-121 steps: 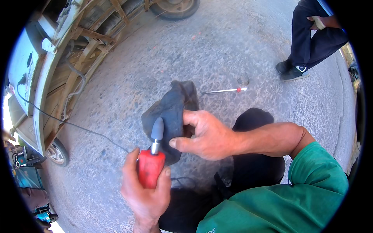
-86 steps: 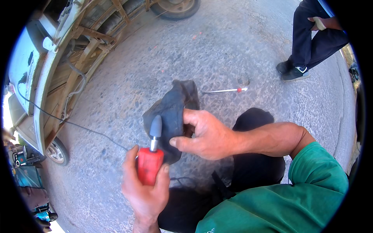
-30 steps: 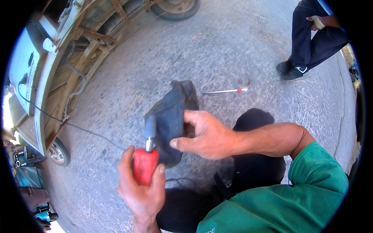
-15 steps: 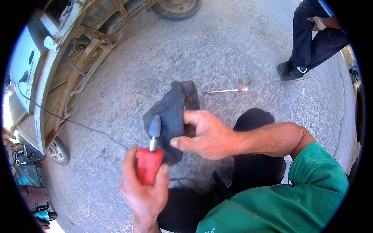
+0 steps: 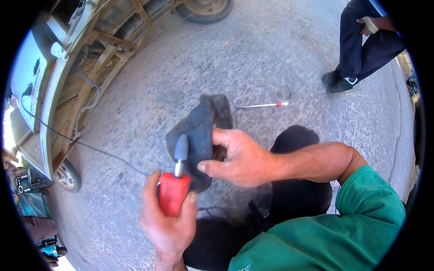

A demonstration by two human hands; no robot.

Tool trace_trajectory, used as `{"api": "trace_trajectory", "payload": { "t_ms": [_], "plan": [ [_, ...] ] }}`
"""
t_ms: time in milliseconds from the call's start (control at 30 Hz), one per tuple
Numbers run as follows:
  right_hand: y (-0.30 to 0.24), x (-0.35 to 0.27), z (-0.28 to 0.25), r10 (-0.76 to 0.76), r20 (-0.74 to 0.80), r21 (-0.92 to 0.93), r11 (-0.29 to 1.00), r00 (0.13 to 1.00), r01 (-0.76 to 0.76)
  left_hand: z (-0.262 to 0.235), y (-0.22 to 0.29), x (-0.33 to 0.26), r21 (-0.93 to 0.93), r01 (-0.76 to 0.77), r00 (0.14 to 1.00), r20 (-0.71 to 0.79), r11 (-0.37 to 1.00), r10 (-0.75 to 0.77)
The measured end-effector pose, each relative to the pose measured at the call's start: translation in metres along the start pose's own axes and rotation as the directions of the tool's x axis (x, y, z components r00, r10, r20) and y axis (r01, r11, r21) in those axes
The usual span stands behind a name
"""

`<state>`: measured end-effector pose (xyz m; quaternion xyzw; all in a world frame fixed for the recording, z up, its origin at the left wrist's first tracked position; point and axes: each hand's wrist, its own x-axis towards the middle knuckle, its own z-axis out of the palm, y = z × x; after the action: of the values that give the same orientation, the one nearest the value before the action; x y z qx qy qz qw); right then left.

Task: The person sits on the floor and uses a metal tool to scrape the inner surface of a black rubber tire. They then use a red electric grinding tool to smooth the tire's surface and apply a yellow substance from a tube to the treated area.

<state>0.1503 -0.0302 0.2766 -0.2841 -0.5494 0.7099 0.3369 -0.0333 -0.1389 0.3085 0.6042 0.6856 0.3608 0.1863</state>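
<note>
My left hand (image 5: 169, 226) is wrapped around a red die grinder (image 5: 174, 189), held upright. A grey cone-shaped grinding tip (image 5: 181, 147) points up from its metal collar. Behind the tip hangs a dark rubber inner tube (image 5: 199, 119), folded and dusty. My right hand (image 5: 242, 158) grips the tube's right edge, with the thumb on the near side and the fingers partly hidden inside the fold. The tip overlaps the rubber in view; whether they touch I cannot tell.
A long screwdriver (image 5: 262, 105) lies on the rough pavement beyond my right hand. A thin dark cable (image 5: 97, 150) runs from the rusty vehicle frame (image 5: 101, 61) toward the grinder. Another person's legs (image 5: 361, 49) stand at the far right; a wheel (image 5: 67, 176) is at the left.
</note>
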Motion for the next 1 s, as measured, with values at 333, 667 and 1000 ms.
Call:
{"api": "trace_trajectory", "payload": {
  "t_ms": [333, 667, 1000],
  "plan": [
    [-0.017, 0.002, -0.005, 0.242, -0.013, 0.061, 0.969, 0.97, -0.241, -0.001, 0.0, 0.0, -0.052, 0.065, 0.997, -0.03, 0.997, -0.066],
    [-0.013, 0.001, -0.006, 0.192, 0.009, 0.049, 0.98, 0.981, -0.192, 0.0, 0.007, 0.002, -0.019, 0.077, 0.997, 0.023, 0.997, -0.076],
    [-0.016, 0.002, -0.007, 0.255, 0.001, 0.054, 0.966, 0.967, -0.255, 0.003, -0.008, -0.001, -0.079, 0.034, 0.998, -0.049, 0.996, -0.038]
  ]
}}
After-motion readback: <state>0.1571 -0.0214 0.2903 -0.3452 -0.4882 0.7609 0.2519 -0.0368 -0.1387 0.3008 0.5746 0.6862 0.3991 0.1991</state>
